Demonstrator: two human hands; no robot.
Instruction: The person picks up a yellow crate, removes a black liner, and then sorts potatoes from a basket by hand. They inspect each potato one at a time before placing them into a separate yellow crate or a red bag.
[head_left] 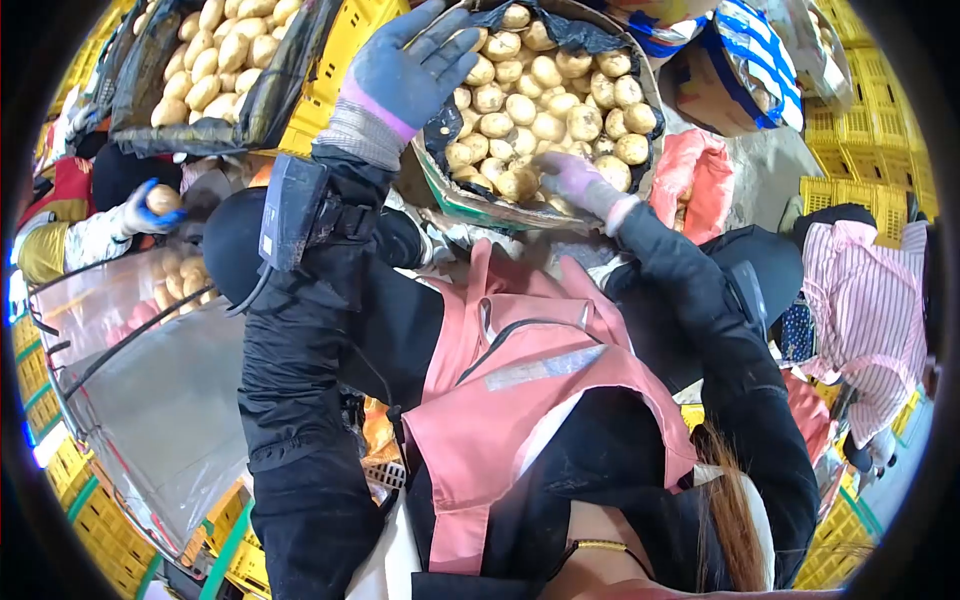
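A round container (440, 190) lined with dark plastic stands in front of me, heaped with pale potatoes (548, 125). My left hand (408, 82), in a blue-grey and lilac glove, is raised at its left rim. Its fingers are spread and nothing is in them. My right hand (580, 185), in a similar glove, reaches over the near rim and lies low on the potatoes. Its fingertips are at a potato (516, 184) near the front; whether they grip it does not show clearly.
A dark-lined crate of potatoes (212, 60) is at the upper left. Left of me, a co-worker's gloved hand (150, 207) holds a potato above a clear plastic-lined container (150, 400). A red mesh sack (692, 185) stands at right, near a person in a striped top (865, 310) and yellow crates (860, 205).
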